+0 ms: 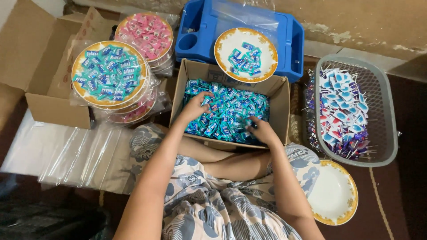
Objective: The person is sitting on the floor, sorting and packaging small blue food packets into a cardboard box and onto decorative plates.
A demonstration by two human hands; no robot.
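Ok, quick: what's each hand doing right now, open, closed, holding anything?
Left hand: fingers curled down into the teal candies in the cardboard box; grip cannot be told.
Right hand: closed over candies at the box's near edge.

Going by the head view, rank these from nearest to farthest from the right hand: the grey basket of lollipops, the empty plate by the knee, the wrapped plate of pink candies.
From the right hand:
1. Grey basket of lollipops, just to its right.
2. Empty plate, lower right, beside the knee.
3. Wrapped plate of pink candies, far upper left, behind the teal stack.
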